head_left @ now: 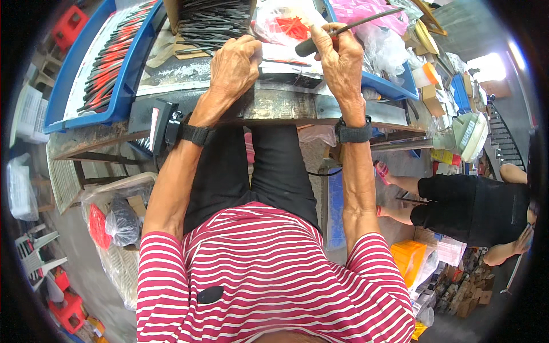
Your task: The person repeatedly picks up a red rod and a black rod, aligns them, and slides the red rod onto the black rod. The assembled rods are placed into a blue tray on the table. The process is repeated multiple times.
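Note:
My right hand is closed around a tool with a thick dark handle and a long thin shaft that points up and to the right. The tip's shape is too small to tell. My left hand is closed over the bench, its fingertips turned away, so what they hold, if anything, is hidden. Just beyond it, a pile of slim dark pieces lies in an open cardboard box. Between my hands a clear plastic bag holds red parts. A thin red and black piece lies on the bench.
A blue tray at the left holds rows of red and black pieces. Another blue tray, with plastic bags, stands at the right. The worn bench edge runs before me. At the far right another person stands among boxes.

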`<state>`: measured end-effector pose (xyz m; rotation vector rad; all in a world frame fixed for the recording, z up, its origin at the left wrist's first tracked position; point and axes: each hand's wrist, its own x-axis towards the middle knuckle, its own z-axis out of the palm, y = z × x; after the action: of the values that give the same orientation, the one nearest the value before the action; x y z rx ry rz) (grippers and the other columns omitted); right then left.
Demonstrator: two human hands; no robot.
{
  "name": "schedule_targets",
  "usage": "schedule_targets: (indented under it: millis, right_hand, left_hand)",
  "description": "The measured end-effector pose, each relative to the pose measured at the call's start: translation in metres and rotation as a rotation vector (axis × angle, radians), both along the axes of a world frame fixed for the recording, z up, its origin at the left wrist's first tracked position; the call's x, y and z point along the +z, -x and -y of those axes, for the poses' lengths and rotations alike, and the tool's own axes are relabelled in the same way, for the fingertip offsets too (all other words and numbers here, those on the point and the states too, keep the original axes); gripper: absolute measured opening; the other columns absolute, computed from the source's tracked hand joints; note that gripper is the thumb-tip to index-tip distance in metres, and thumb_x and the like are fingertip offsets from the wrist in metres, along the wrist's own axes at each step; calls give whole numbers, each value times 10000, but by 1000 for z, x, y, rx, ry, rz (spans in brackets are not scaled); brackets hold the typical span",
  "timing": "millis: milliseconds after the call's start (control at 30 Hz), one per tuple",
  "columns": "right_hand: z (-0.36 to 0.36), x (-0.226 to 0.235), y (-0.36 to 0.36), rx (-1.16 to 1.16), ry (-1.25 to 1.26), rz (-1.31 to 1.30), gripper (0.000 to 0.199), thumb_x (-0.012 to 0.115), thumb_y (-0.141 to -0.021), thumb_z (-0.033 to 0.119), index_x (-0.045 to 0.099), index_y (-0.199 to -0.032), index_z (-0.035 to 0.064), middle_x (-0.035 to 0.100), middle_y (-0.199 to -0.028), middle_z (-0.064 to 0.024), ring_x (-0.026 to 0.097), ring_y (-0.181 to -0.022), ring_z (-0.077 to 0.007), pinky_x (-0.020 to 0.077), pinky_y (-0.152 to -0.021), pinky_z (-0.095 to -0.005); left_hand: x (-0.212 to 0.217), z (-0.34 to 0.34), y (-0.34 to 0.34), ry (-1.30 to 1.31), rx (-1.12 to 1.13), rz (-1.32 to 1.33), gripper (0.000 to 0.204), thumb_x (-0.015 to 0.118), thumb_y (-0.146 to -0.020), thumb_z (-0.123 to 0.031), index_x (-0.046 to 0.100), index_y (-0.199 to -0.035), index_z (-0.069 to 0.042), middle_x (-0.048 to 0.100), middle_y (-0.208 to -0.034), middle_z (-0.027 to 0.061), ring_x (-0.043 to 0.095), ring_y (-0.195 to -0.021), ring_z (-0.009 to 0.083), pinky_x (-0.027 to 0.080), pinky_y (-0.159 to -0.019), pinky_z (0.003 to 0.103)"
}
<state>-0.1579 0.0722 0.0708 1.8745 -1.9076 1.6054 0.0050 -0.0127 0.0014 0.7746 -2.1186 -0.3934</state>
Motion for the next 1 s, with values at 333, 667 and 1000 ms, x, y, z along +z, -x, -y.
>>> schedule_targets:
  millis: [333, 667, 1000]
  right_hand:
    - [14, -29, 2, -36, 34, -299, 247, 598, -907, 235, 550, -880, -5, 575, -541, -80, 575, -455, -211, 443, -440, -321]
    - [-7, -7, 14, -5, 106, 91, 232, 616, -913, 234, 583, -922, 5, 617, -680, -32, 567, -561, -72, 437, -467, -216]
    - [-7, -37, 19, -152, -51, -45, 200, 591, -924, 212, 570, -903, 14, 599, -628, -36, 581, -512, -109, 451, -455, -258]
  left_hand:
    - [1, -3, 0, 92, 22, 80, 75, 623, -752, -22, 558, -783, -43, 565, -796, 57, 556, -770, 256, 456, -706, 369]
    - [-1, -5, 1, 163, 40, 88, 89, 586, -738, -20, 536, -789, -73, 549, -801, 38, 544, -792, 248, 421, -697, 386]
    - [-2, -5, -1, 186, 47, 110, 117, 604, -748, -28, 523, -806, -89, 539, -795, 30, 536, -787, 242, 410, -698, 369]
